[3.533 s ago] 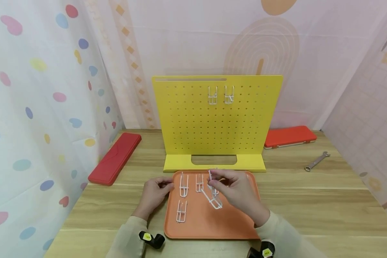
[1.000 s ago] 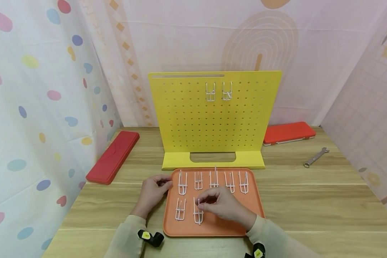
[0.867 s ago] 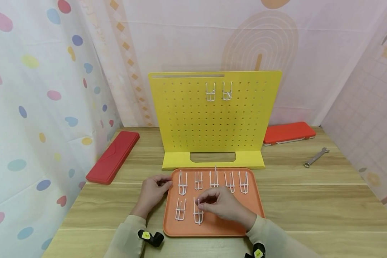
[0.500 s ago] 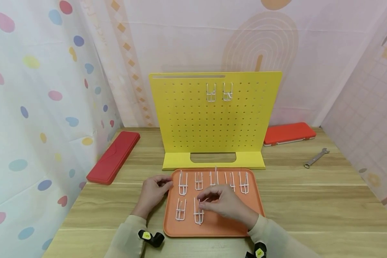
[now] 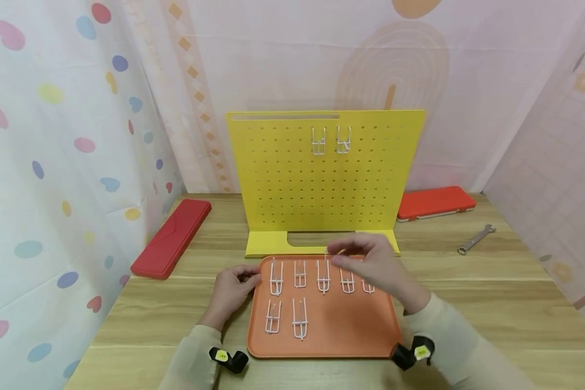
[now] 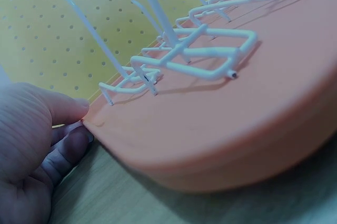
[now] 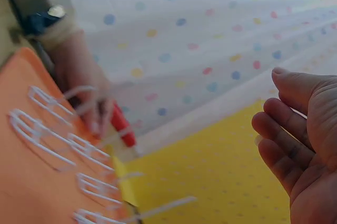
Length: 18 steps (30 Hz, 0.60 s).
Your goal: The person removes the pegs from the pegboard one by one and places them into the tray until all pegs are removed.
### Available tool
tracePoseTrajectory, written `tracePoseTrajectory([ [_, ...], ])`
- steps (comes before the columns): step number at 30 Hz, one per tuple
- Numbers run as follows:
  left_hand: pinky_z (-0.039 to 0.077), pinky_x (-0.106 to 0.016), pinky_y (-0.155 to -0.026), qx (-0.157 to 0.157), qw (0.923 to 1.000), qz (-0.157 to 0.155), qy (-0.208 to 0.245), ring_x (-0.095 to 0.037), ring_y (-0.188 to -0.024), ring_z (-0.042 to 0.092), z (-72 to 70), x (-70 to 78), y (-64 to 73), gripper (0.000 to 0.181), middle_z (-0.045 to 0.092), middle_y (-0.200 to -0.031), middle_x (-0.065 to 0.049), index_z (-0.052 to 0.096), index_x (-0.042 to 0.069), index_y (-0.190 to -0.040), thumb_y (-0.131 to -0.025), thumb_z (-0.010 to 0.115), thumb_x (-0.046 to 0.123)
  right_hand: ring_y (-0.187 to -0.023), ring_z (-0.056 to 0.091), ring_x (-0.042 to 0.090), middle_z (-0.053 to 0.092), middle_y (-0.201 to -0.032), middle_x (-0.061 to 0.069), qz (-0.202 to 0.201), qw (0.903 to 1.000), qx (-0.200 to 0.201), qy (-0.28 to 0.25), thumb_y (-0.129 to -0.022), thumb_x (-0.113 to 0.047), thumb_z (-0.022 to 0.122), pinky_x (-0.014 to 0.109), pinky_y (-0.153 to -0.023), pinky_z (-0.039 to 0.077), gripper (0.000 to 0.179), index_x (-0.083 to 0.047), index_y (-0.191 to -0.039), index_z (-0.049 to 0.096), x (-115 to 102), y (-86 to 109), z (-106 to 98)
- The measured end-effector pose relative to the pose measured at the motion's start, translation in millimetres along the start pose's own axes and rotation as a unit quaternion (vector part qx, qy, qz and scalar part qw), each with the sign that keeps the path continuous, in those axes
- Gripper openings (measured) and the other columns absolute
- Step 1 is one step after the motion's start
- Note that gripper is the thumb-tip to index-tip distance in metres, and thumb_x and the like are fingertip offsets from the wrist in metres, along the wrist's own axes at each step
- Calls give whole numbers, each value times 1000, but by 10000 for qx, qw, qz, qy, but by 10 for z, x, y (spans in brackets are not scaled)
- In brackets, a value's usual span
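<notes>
My left hand (image 5: 231, 292) pinches the left rim of the orange tray (image 5: 346, 333); the left wrist view has the thumb over the edge and fingers below. Several white wire pegboard hooks lie on the tray, prongs up, in a back row and a shorter front row. One front-row hook (image 5: 299, 323) stands free of any hand. Over the back row hovers my right hand (image 5: 377, 265), its fingertips near the tall prong of the middle hook (image 5: 324, 280). In the right wrist view its fingers are relaxed and hold nothing. It partly covers the hooks at back right.
Behind the tray stands a yellow pegboard (image 5: 317, 189) with two hooks (image 5: 319, 143) hung near its top. A dark red case (image 5: 171, 238) lies left, an orange-red case (image 5: 436, 202) right, and a wrench (image 5: 475, 240) nearer on the right.
Earlier my right hand held a hook above the tray, then set it down in the front row. It has let go and moved up and right over the back row. The left hand stays.
</notes>
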<state>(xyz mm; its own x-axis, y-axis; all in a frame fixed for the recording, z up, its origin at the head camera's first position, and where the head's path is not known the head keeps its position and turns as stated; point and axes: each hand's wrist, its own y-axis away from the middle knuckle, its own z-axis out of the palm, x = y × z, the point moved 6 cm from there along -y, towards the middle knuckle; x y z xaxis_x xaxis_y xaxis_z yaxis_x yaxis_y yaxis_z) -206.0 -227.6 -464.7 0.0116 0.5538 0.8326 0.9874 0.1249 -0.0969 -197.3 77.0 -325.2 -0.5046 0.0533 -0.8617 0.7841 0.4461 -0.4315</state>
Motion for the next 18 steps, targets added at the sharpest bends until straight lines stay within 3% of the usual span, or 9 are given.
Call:
tracePoseTrajectory([
  [5,48,-24,-64,-8,10000,57,-28,-13,-74,60,-3,3,1,10,69,-82,-1,75,9,-94,-84,75,12,-79,67,17,71,-93,11,-18,9979,532,369,-83,-2,74,28,-66,54,15,-1,-98,72,-107,-286,-434],
  [10,48,-24,-65,-19,10000,65,-42,-13,-75,60,-7,11,-4,11,69,-83,-1,75,9,-95,-84,74,11,-82,67,14,72,-96,9,135,9926,1021,647,-85,-9,73,24,-68,53,20,-1,-104,71,-72,-567,-770],
  [18,49,-24,-65,-14,10000,-19,-64,-13,-75,60,0,0,-4,11,69,-83,0,75,10,-95,-85,74,12,-86,65,11,70,-102,10,476,9855,1483,668,-88,-11,71,22,-73,51,27,3,-111,68,-146,-933,-922],
])
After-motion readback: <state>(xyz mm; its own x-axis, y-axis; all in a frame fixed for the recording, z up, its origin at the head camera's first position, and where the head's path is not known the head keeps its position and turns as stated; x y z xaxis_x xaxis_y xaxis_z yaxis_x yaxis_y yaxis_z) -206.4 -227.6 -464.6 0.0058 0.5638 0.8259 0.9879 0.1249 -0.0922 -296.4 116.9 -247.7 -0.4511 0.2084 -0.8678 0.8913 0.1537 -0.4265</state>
